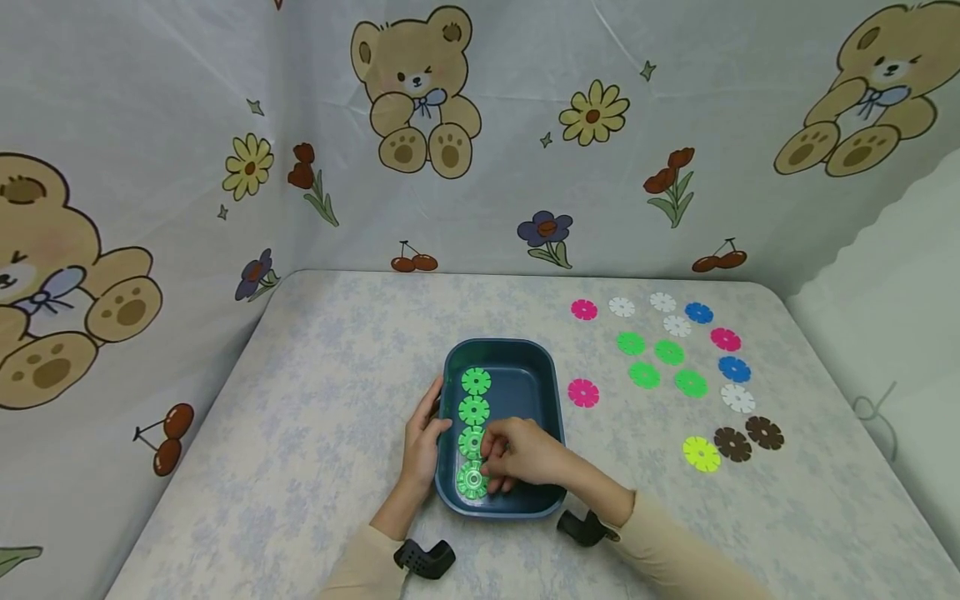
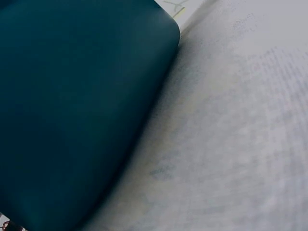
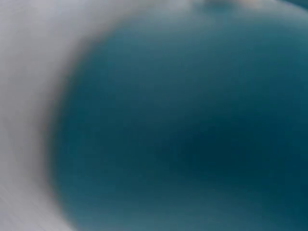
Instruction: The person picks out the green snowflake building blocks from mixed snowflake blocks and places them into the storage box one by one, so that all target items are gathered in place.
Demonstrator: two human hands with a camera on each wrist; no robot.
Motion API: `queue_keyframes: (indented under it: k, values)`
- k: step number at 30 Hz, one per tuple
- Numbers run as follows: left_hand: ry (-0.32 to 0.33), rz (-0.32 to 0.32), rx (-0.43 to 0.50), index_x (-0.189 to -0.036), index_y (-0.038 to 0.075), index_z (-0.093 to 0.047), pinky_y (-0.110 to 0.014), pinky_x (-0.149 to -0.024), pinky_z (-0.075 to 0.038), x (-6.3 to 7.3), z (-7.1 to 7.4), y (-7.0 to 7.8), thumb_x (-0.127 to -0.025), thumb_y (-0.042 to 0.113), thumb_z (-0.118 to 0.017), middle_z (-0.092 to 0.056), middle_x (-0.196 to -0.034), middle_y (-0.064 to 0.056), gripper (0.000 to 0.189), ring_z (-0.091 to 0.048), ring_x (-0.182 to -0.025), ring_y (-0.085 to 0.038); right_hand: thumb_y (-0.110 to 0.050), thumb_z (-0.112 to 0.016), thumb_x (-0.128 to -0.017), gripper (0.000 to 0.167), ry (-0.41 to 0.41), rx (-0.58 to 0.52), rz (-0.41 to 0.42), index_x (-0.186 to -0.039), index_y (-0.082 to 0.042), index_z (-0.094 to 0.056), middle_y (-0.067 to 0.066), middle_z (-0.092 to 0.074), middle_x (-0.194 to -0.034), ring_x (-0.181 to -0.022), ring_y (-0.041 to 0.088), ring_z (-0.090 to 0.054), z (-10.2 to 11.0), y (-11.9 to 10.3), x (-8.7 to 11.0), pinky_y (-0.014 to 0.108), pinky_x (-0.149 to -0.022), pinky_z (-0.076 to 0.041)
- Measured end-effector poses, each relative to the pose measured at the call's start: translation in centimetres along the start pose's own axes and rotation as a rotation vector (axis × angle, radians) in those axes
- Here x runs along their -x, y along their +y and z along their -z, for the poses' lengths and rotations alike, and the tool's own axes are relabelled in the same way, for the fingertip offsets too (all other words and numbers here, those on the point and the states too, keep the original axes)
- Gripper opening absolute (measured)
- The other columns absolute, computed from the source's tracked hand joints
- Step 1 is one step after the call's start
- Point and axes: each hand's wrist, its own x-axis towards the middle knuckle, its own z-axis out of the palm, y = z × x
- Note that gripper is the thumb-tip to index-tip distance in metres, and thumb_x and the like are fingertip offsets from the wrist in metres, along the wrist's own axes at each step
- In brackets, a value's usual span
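Inside the blue tray, just left of your right hand: four green discs run in a column along the tray's left side, nearly edge to edge; the nearest one shows pale rings at its middle.
Right hand: your fingers are bent over the near half of that column, thumb and forefinger close together, tips by the two nearest discs; whether you pinch one there, you cannot tell from these views, since the right wrist view is a blur of tray.
Left hand: your left hand holds the tray by its left wall, thumb at the rim and fingers along the outside, across the column from your right hand.
Step in hand: you appear to be setting or straightening the near end of the green column.
Loose green discs: four loose green discs lie on the table, beyond the tray and to the right of your right hand.
Other colours: pink discs, white discs and blue discs lie to the right and farther off; a yellow disc and two brown discs lie well to the right of that hand.
Next move: it likely calls for freeing your right fingertips with a straight lift, so the light-looking discs don't skid, while your left hand steadies the tray.
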Motion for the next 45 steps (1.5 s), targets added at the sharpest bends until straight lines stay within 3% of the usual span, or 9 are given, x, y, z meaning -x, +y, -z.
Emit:
queue_keyframes:
  k: [4,9,18,26,34,41,45]
  values:
    - [0.005,0.002,-0.020,-0.152,0.012,-0.037,-0.018,-0.096,-0.038,0.0,-0.1,0.1,-0.088,-0.003,-0.042,-0.036,-0.157,-0.009,0.066,-0.041,-0.134,-0.032,-0.006,-0.066,-0.090,0.019,0.007,-0.050,0.013,-0.101,0.008,-0.061,0.011,-0.065,-0.080,-0.071,0.033,-0.072,2.7,-1.0,1.3,0.031,-0.057,-0.056]
    - [0.016,0.018,-0.025,-0.152,0.017,-0.037,-0.018,-0.093,-0.040,0.1,-0.1,0.1,-0.089,-0.002,-0.043,-0.035,-0.157,-0.005,0.066,-0.041,-0.135,-0.031,-0.013,-0.068,-0.090,0.026,0.144,0.033,-0.025,-0.107,0.006,-0.061,0.011,-0.064,-0.086,-0.075,0.029,-0.072,7.5,-0.5,3.0,0.037,-0.060,-0.052]
    - [0.016,0.025,-0.018,-0.152,0.018,-0.038,-0.018,-0.094,-0.039,0.1,-0.2,0.2,-0.089,-0.001,-0.043,-0.036,-0.157,-0.005,0.066,-0.040,-0.136,-0.031,-0.019,-0.067,-0.091,0.040,0.455,0.215,-0.208,-0.121,0.006,-0.059,0.015,-0.066,-0.095,-0.081,0.023,-0.072,16.8,3.6,7.5,0.033,-0.067,-0.053]
    - [0.010,0.027,-0.010,-0.152,0.019,-0.037,-0.018,-0.095,-0.039,0.3,-0.1,0.3,-0.090,-0.001,-0.042,-0.034,-0.158,-0.004,0.065,-0.040,-0.135,-0.030,-0.037,-0.062,-0.094,0.064,0.516,0.297,-0.369,-0.137,0.008,-0.047,0.026,-0.056,-0.119,-0.095,0.030,-0.063,23.1,8.1,11.1,0.034,-0.076,-0.055]
    - [0.011,0.023,-0.014,-0.152,0.019,-0.037,-0.018,-0.096,-0.038,0.3,-0.1,0.2,-0.090,-0.001,-0.042,-0.034,-0.158,-0.004,0.065,-0.040,-0.136,-0.030,-0.037,-0.065,-0.092,0.070,0.483,0.261,-0.508,-0.139,0.009,-0.042,0.032,-0.050,-0.125,-0.100,0.034,-0.058,25.1,11.6,11.9,0.038,-0.082,-0.054]
    - [0.015,0.025,-0.012,-0.152,0.018,-0.037,-0.017,-0.096,-0.038,0.3,-0.1,0.3,-0.090,-0.002,-0.042,-0.034,-0.158,-0.004,0.065,-0.039,-0.136,-0.030,-0.032,-0.073,-0.085,0.067,0.471,0.261,-0.527,-0.133,0.009,-0.050,0.017,-0.054,-0.109,-0.090,0.022,-0.050,24.9,14.2,11.4,0.027,-0.068,-0.048]
    - [0.014,0.022,-0.014,-0.152,0.017,-0.037,-0.017,-0.095,-0.038,0.3,-0.2,0.3,-0.090,-0.002,-0.042,-0.035,-0.157,-0.005,0.065,-0.040,-0.136,-0.031,-0.028,-0.077,-0.081,0.065,0.493,0.290,-0.529,-0.129,0.009,-0.053,0.011,-0.052,-0.104,-0.089,0.022,-0.046,24.6,14.7,11.2,0.027,-0.068,-0.045]
